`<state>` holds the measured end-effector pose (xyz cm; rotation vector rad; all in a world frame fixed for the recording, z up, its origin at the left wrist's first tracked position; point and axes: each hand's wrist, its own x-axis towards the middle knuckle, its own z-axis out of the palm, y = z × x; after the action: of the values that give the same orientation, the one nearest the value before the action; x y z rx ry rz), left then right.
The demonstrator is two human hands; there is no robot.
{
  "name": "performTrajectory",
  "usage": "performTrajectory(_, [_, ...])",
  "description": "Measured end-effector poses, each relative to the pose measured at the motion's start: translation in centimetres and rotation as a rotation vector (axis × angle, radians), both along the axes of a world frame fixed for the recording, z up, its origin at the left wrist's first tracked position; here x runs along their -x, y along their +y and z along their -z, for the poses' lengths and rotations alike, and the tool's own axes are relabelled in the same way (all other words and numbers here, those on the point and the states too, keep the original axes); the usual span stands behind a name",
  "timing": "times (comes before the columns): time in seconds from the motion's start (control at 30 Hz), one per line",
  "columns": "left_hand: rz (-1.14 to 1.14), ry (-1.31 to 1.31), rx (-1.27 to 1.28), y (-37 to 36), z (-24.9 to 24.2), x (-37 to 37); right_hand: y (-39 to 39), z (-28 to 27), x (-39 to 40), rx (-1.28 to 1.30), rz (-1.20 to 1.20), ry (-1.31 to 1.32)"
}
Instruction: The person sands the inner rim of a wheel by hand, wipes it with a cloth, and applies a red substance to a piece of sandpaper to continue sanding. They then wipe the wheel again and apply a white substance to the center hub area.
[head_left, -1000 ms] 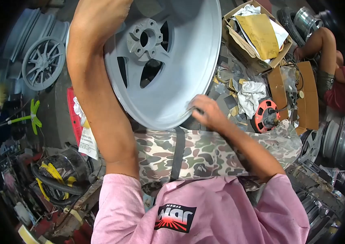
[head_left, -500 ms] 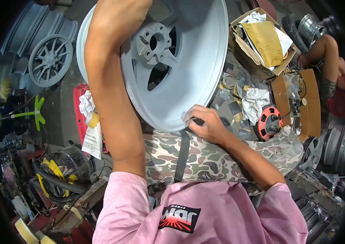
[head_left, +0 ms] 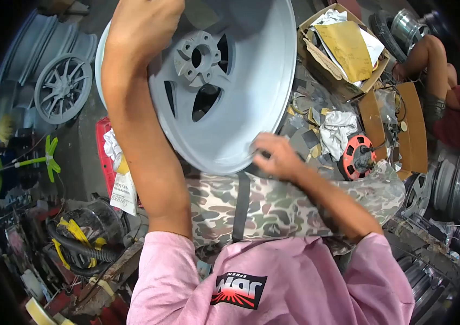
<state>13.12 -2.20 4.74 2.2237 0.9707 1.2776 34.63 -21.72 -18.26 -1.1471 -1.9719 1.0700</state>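
A large light-grey car wheel rim (head_left: 246,114) stands tilted in front of me, its hub and bolt holes showing. My left hand (head_left: 151,24) is at the upper left of the rim, with its arm across the near side. The fingers are curled against the rim, partly cut off by the top of the view. At the rim's lower right edge is my right hand (head_left: 276,154), smeared by motion. Its fingers are closed round a small dark piece that looks like sandpaper, mostly hidden. Camouflage cloth (head_left: 270,208) with a dark strap covers my lap under the rim.
Right of the rim lie sandpaper scraps, a white rag (head_left: 339,132), an orange-red reel (head_left: 358,156) and a cardboard box (head_left: 349,89) of papers. Another person's bare leg (head_left: 430,73) is at far right. Left are other wheels (head_left: 63,88), a red tray (head_left: 105,157) and a vacuum (head_left: 91,233).
My right hand has moved slightly up along the rim's edge and is now blurred. The whole view has shifted a little; my left hand stays at the rim.
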Motion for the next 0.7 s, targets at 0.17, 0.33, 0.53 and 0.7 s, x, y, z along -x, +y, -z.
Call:
performTrajectory(0.17, [-0.068, 0.013, 0.106, -1.6, -0.9, -0.7, 1.1, 3.1, -1.5, -0.115, 0.026, -0.009])
performTrajectory(0.33, [-0.138, 0.086, 0.035, -3.2, -1.8, -1.6, -0.8, -1.8, 1.1, -0.014, 0.027, 0.065])
performTrajectory(0.53, [-0.105, 0.019, 0.094, -2.4, -1.5, -1.3, 0.3, 1.4, -1.0, -0.118, 0.068, -0.13])
performTrajectory(0.7, [-0.057, -0.075, 0.287, -2.2, -2.0, -0.8, 1.1, 2.3, -1.1, -0.013, 0.06, 0.058])
